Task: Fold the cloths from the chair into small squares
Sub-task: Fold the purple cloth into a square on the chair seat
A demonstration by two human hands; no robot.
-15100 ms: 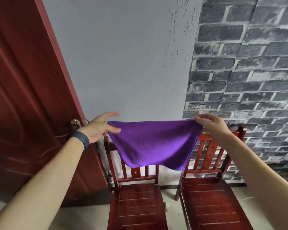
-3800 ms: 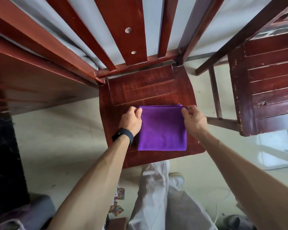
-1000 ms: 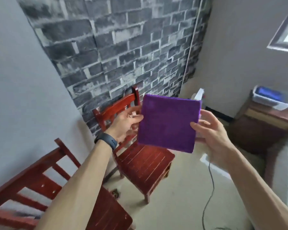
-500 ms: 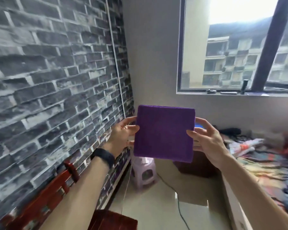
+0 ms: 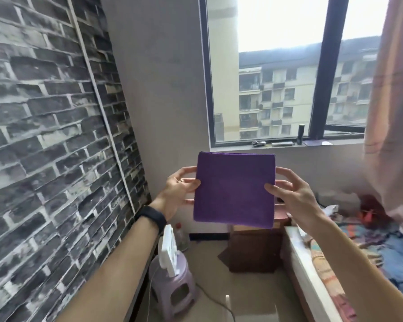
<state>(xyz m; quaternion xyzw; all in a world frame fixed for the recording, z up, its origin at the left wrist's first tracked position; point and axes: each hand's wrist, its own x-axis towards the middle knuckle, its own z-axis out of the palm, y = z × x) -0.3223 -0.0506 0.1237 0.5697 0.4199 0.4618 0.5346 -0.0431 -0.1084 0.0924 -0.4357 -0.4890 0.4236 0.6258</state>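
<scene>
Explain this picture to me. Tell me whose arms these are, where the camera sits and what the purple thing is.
There is no machine here: a person wears one camera on the head, so you look along their own arms. The left hand and right hand each pinch a side edge of a purple cloth, folded into a small square and held upright in the air, resting on nothing. Behind it are a window, a brick wall, a pale stool and a bed.
</scene>
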